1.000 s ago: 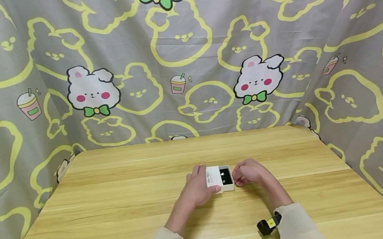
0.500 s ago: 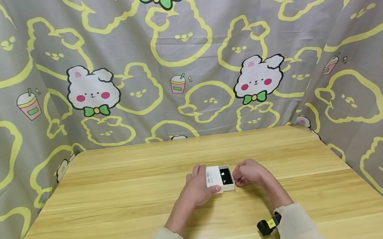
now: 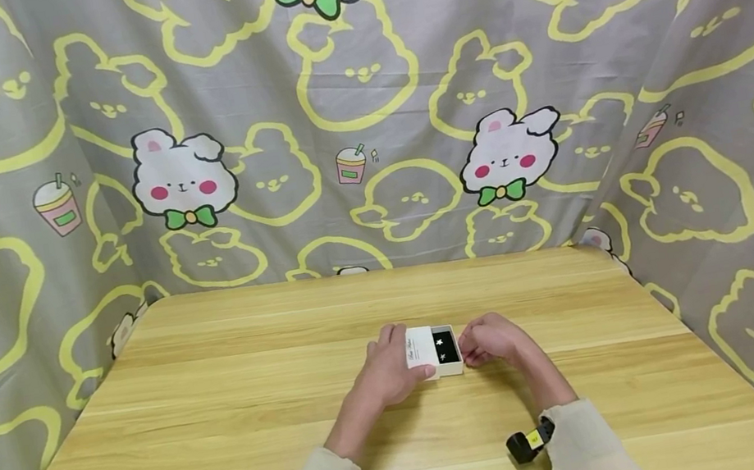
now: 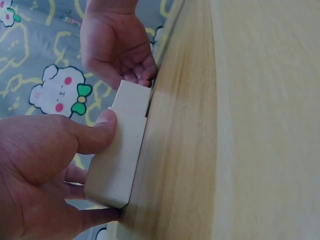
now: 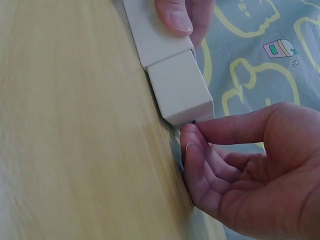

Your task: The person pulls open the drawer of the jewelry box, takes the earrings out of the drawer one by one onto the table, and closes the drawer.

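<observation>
Left grip (image 3: pixel 388 369) is holding the sleeve (image 4: pixel 125 155) of a white box (image 3: pixel 419 344) resting on the counter (image 3: pixel 232 442); right grip (image 3: pixel 491 337) is pinching a dark tab (image 5: pixel 194 122) at the drawer's (image 5: pixel 180 90) three o'clock end; sliding level, sleeve steady, is probably best for avoiding jamming

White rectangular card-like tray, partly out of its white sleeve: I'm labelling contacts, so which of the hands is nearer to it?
Right. The right hand pinches at the tray's outer end; the left hand grips the sleeve, farther from the tray.
</observation>
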`<state>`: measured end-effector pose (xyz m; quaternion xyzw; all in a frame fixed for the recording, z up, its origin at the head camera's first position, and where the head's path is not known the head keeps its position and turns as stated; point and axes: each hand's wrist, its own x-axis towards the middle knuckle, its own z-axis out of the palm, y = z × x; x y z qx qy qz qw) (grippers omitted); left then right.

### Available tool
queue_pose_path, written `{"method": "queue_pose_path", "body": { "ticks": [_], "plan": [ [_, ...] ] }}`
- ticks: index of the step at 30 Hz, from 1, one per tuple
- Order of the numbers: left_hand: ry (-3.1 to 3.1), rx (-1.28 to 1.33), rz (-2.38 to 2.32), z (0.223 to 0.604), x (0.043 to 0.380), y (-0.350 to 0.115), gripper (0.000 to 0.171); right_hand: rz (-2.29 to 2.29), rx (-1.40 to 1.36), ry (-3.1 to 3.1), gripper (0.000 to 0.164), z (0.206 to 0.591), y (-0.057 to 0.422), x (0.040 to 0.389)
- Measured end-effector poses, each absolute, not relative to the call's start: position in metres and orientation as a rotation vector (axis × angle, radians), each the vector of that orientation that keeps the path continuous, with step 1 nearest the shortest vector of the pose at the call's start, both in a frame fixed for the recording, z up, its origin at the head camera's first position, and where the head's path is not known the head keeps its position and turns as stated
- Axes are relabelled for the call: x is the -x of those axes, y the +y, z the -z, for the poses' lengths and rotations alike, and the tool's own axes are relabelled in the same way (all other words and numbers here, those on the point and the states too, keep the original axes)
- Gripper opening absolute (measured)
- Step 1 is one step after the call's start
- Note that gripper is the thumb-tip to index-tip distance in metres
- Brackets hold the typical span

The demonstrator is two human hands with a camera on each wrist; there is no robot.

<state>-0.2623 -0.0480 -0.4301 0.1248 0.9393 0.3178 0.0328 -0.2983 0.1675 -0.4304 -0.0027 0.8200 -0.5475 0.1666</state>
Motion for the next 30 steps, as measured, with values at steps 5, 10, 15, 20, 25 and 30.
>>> {"method": "queue_pose_path", "body": {
  "ticks": [5, 10, 15, 20, 25, 30],
  "plan": [
    [2.891, -0.386, -0.973, 0.43, 0.2624, -0.0484, 0.088, 1.549, 0.006, 2.331, 0.016, 0.4296, 0.1678, 0.2991],
    [2.89, -0.385, -0.967, 0.4309, 0.2618, -0.0489, 0.089, 1.54, 0.0, 2.337, 0.017, 0.4286, 0.169, 0.2979],
    [2.891, -0.383, -0.967, 0.4323, 0.2614, -0.0492, 0.088, 1.544, -0.001, 2.333, 0.018, 0.4292, 0.1701, 0.2974],
    [2.89, -0.382, -0.966, 0.4317, 0.261, -0.0492, 0.088, 1.536, 0.003, 2.338, 0.018, 0.4307, 0.1717, 0.299],
    [2.886, -0.378, -0.951, 0.4308, 0.2606, -0.0489, 0.089, 1.536, 0.011, 2.334, 0.019, 0.4311, 0.1736, 0.2996],
    [2.889, -0.379, -0.956, 0.4307, 0.2606, -0.0482, 0.088, 1.541, 0.023, 2.344, 0.021, 0.4323, 0.176, 0.2999]
  ]
}}
